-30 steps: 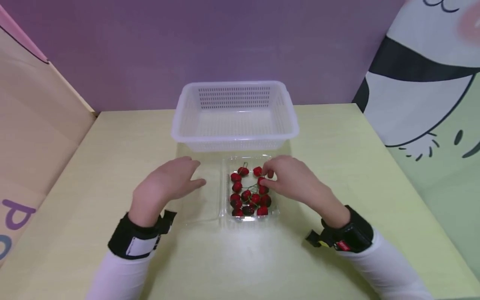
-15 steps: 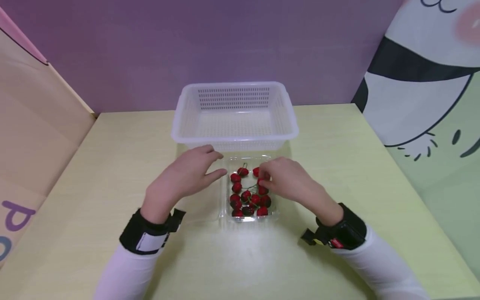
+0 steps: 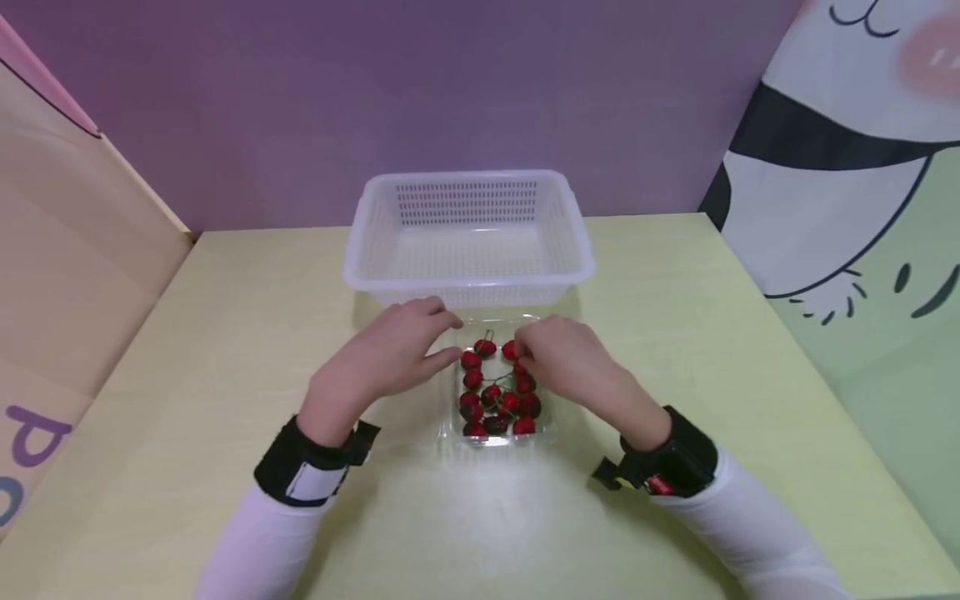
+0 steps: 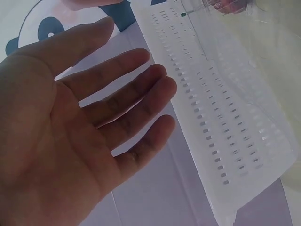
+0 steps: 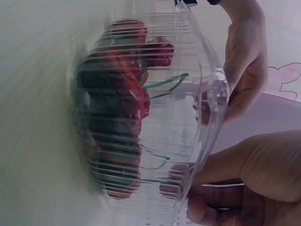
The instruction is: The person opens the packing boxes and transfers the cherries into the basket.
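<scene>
A clear plastic box (image 3: 455, 417) of red cherries (image 3: 491, 395) with green stems stands on the table. My left hand (image 3: 386, 350) hovers at its left edge with fingers extended; its palm (image 4: 66, 136) shows nothing held in the left wrist view. Over the far right corner of the box, my right hand (image 3: 566, 358) reaches in with bent fingers, close to the cherries. From the right wrist view, the right thumb (image 5: 225, 165) dips past the rim beside a stem. Whether it pinches a stem or cherry is hidden by the plastic and the hand.
A white perforated basket (image 3: 468, 282) stands just behind the box, against the purple backdrop (image 3: 450, 83). The clear lid appears to lie flat to the left of the box, partly under the left hand. Printed panels close off both sides.
My left hand has moved right, up to the box's left edge. The right hand has shifted slightly left over the cherries, its fingers drawn closer together.
</scene>
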Available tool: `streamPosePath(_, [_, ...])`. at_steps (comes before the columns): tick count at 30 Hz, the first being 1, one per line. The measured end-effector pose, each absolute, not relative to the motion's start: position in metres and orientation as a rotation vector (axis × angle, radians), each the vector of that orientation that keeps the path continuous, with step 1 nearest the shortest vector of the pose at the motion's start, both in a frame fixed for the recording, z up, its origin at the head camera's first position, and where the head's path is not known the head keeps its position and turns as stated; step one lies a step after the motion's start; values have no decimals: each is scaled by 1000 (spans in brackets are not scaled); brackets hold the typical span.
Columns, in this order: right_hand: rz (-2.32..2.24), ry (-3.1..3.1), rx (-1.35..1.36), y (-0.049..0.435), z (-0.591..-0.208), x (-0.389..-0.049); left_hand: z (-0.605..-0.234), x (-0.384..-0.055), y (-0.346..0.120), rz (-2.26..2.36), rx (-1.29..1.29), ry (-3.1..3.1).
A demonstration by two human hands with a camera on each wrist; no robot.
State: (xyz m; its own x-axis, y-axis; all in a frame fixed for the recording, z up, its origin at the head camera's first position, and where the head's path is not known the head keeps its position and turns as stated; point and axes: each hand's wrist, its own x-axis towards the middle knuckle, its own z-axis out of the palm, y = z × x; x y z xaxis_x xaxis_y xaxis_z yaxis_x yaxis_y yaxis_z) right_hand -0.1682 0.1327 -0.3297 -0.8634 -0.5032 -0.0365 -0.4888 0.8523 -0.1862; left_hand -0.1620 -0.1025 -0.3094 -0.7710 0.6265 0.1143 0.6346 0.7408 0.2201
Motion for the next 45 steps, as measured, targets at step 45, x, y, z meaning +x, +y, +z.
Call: streamPosePath(45, [-1024,3173,-955,173,-285,-178,-324,-150,-71,-346,-1413,-2938])
